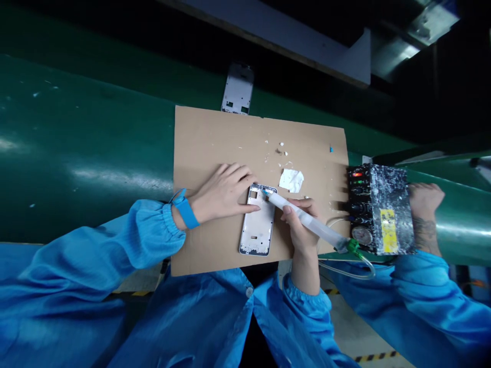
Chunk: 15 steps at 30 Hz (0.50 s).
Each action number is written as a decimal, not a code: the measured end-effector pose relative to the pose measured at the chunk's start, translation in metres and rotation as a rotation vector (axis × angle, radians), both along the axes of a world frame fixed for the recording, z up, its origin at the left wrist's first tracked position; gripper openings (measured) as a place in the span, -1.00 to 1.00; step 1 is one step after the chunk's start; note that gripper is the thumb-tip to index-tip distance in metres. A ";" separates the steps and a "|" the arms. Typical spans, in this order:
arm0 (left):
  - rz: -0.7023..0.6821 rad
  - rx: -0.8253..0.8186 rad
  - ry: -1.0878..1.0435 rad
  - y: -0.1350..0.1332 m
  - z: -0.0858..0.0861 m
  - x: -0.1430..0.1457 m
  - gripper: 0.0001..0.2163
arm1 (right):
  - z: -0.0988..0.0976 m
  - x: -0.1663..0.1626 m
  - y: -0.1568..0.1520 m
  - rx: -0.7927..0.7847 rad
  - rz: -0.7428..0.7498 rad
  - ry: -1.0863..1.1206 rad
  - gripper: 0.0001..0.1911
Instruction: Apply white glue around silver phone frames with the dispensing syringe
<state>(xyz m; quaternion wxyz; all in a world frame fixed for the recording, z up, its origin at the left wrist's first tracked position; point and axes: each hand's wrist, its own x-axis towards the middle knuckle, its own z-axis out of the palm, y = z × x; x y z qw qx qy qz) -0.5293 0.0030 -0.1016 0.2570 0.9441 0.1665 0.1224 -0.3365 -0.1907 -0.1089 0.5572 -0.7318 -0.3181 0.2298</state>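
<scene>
A silver phone frame [258, 221] lies on a brown cardboard sheet [215, 148]. My left hand [223, 192] rests flat on the cardboard, fingers stretched out and pressing the frame's upper left edge. My right hand [303, 225] is closed around a clear glue syringe [307, 219], held like a pen. Its blue tip touches the frame's top right corner. A thin clear hose [347, 271] runs from the syringe's green end cap. I wear a blue wrist strap [185, 209] on the left wrist.
A black dispenser box [379, 209] with lights and dials stands at the cardboard's right edge. Another person's hand [424, 202] rests behind it. A second phone frame [238, 89] lies on the green conveyor [84, 148] beyond the cardboard. A white scrap [290, 180] and glue crumbs lie near the frame.
</scene>
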 end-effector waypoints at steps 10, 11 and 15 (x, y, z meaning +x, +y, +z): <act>-0.016 -0.038 0.018 0.003 0.002 -0.001 -0.48 | -0.003 0.003 0.001 0.064 -0.047 0.009 -0.57; -0.022 -0.038 0.029 0.006 0.003 -0.002 -0.47 | -0.002 0.003 0.001 0.064 -0.059 0.010 -0.57; 0.050 -0.001 0.105 0.044 0.008 -0.017 -0.34 | 0.001 0.001 0.006 0.095 -0.100 0.029 -0.55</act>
